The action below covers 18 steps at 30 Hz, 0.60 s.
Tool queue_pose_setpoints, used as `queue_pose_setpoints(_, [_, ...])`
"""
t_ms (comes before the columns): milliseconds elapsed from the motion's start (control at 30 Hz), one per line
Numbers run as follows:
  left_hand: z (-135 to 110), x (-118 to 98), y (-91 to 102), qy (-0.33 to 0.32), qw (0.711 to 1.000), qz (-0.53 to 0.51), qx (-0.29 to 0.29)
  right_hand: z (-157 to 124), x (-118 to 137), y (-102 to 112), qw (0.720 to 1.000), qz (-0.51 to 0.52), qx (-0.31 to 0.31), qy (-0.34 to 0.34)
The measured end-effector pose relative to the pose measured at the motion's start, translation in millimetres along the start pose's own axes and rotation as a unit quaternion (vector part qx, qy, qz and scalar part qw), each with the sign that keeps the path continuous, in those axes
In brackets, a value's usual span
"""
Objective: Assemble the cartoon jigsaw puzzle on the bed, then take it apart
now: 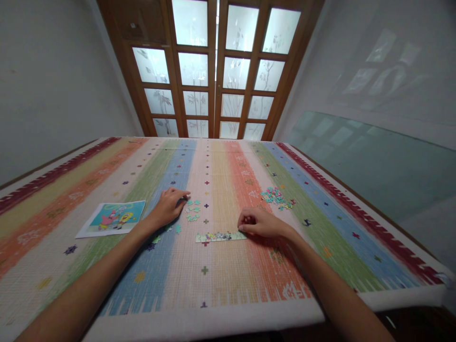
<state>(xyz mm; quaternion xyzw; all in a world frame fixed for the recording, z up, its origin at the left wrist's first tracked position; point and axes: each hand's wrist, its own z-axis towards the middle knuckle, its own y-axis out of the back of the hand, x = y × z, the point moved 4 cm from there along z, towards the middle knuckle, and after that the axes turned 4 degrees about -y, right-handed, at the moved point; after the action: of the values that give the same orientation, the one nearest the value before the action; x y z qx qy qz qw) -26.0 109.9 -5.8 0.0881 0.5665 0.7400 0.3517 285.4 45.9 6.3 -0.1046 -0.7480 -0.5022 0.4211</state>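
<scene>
A narrow strip of joined jigsaw pieces (219, 236) lies flat on the tablecloth before me. My right hand (261, 222) is at its right end, thumb and fingertips pinched on a jigsaw piece there that they mostly hide. Farther left, my left hand (169, 205) hovers low or rests over the cloth, its index finger stretched toward some loose teal pieces (193, 209); nothing shows between its fingers. A few more teal pieces (178, 229) lie below the left wrist, partly covered by the forearm. Left of that arm is a printed cartoon picture (116, 218).
A heap of mixed jigsaw pieces (276, 197) lies beyond my right hand. The striped tablecloth (228, 280) covers the table to its near edge. Wooden glass-paned doors (215, 71) stand behind the table, and a glass panel (374, 156) leans along the right wall.
</scene>
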Motion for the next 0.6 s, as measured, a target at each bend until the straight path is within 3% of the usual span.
queue_pose_setpoints(367, [-1.2,-3.8,15.9,0.03,0.995,-0.1,0.007,0.7,-1.2,-0.1,1.0,-0.002,-0.002,0.001])
queue_pose_setpoints(600, [-9.7,-29.3,16.2,0.024,0.97,-0.232,0.064,0.6,-0.2,-0.1,1.0,-0.007,-0.006,0.003])
